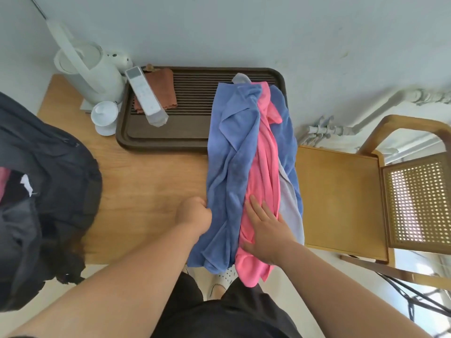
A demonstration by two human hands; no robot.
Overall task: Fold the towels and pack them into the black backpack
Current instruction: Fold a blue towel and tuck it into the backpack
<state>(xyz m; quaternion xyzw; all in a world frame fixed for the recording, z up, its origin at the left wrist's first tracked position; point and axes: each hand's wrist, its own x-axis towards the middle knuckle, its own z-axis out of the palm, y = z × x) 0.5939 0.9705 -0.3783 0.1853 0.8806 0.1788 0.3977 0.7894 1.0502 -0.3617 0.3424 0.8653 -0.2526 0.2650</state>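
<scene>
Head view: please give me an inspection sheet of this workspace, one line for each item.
Surface: wooden table, mostly bare in the middle.
Job's things: blue towel, pink towel and a pale grey one heaped unfolded at the table's right end, hanging over the near edge; black backpack open at the left.
Clutter: dark tray holding a white remote and brown cloth; white kettle; white lidded cup.
Grippers: left hand clutches the blue towel's edge; right hand lies flat on the pink towel.
Cables: dark cords on the floor, right.
Surroundings: wooden chair, wall pipes.
</scene>
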